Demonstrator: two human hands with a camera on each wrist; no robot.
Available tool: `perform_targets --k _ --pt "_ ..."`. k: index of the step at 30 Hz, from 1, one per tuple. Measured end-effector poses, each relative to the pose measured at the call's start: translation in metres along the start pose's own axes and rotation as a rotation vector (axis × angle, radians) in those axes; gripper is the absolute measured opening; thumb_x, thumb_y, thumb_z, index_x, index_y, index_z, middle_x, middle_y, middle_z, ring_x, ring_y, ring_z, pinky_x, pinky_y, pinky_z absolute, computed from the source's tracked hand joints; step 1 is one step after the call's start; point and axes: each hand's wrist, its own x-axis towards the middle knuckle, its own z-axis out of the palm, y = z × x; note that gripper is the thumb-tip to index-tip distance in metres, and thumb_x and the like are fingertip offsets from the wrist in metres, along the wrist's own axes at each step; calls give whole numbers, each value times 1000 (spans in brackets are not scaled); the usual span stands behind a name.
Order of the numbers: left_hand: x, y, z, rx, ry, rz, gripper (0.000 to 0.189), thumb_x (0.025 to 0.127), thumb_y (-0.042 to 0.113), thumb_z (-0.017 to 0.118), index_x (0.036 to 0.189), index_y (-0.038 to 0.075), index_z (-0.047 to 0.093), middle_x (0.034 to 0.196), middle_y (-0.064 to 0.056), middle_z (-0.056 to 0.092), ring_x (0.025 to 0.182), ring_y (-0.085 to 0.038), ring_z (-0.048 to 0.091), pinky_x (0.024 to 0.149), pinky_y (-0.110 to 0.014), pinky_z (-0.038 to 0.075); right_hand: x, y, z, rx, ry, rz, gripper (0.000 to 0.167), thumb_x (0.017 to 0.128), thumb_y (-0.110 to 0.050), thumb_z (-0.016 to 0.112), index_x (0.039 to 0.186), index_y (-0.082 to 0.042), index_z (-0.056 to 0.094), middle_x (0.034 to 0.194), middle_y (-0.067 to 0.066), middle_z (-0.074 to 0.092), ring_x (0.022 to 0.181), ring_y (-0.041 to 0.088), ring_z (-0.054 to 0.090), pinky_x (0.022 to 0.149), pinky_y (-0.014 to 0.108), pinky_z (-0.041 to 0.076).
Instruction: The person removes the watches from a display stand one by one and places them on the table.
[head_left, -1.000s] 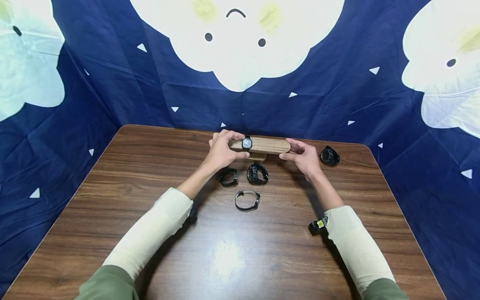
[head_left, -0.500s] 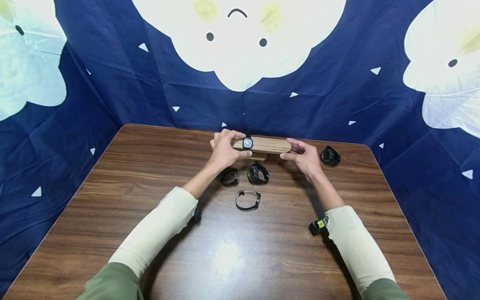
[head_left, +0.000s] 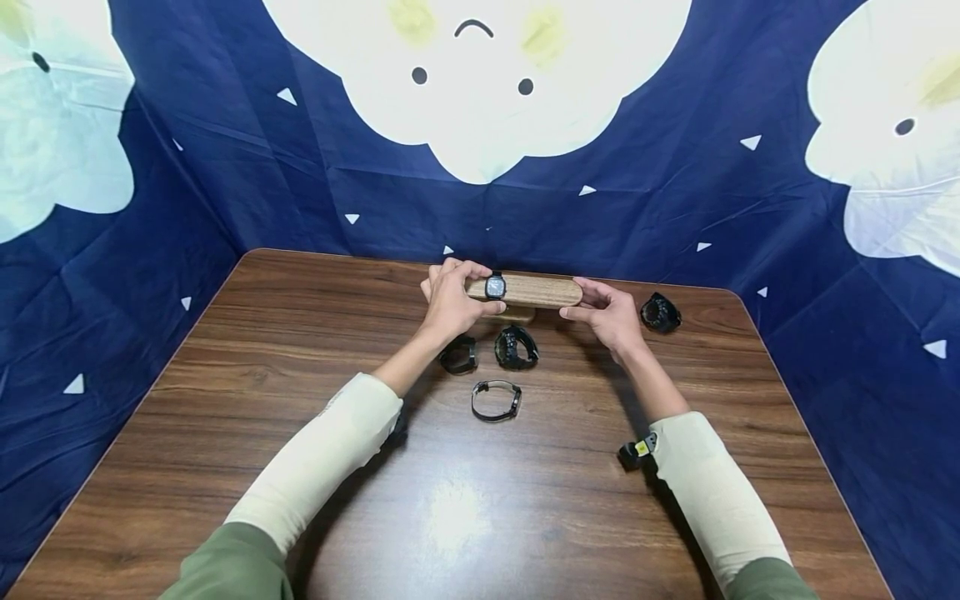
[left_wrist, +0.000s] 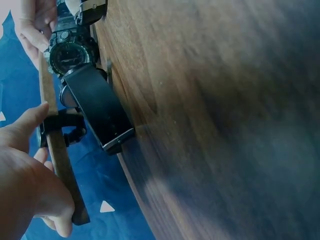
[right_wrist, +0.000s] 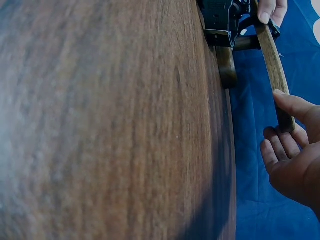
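A wooden watch stand [head_left: 542, 292] with a rounded crossbar stands at the table's back edge. A square-faced wristwatch [head_left: 495, 287] with a dark strap hangs round the bar, left of its middle. My left hand [head_left: 452, 298] straddles the bar's left part, thumb in front and fingers behind, pinching at the watch strap; the left wrist view shows the thumb tip [left_wrist: 41, 111] against it. My right hand [head_left: 606, 315] holds the bar's right end between thumb and fingers, also seen with the bar [right_wrist: 274, 65] in the right wrist view. The left end is hidden in the head view.
In front of the stand lie a black strap watch [head_left: 458, 356], a chunky black watch [head_left: 516, 348] and a slim watch [head_left: 496, 402]. Another black watch [head_left: 661, 312] lies to the right. Blue cloth [head_left: 262, 183] hangs behind the table [head_left: 247, 358].
My left hand and forearm have shifted slightly right, its thumb now closer beneath the watch face. The right hand, the stand and the loose watches stay where they were.
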Motion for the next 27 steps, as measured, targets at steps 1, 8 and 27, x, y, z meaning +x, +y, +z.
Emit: perform_targets --k 1,8,27 --pt "0 0 0 3 2 -2 63 79 29 105 133 15 78 131 -10 67 129 -37 46 119 -58 27 0 0 0 -1 -1 0 72 90 -4 94 157 -9 67 157 20 69 146 38 67 95 10 60" --pt "1 0 2 9 20 5 61 80 30 104 134 17 77 129 -9 67 127 -36 47 119 -59 28 0 -1 0 -8 0 14 72 91 -5 94 157 -11 67 158 18 68 147 36 67 97 11 60" --pt "-1 0 3 9 38 18 57 81 31 104 132 20 80 124 -12 64 125 -37 47 117 -59 30 -1 -1 1 2 7 11 72 90 -4 94 157 -10 67 157 20 69 146 37 68 96 11 60"
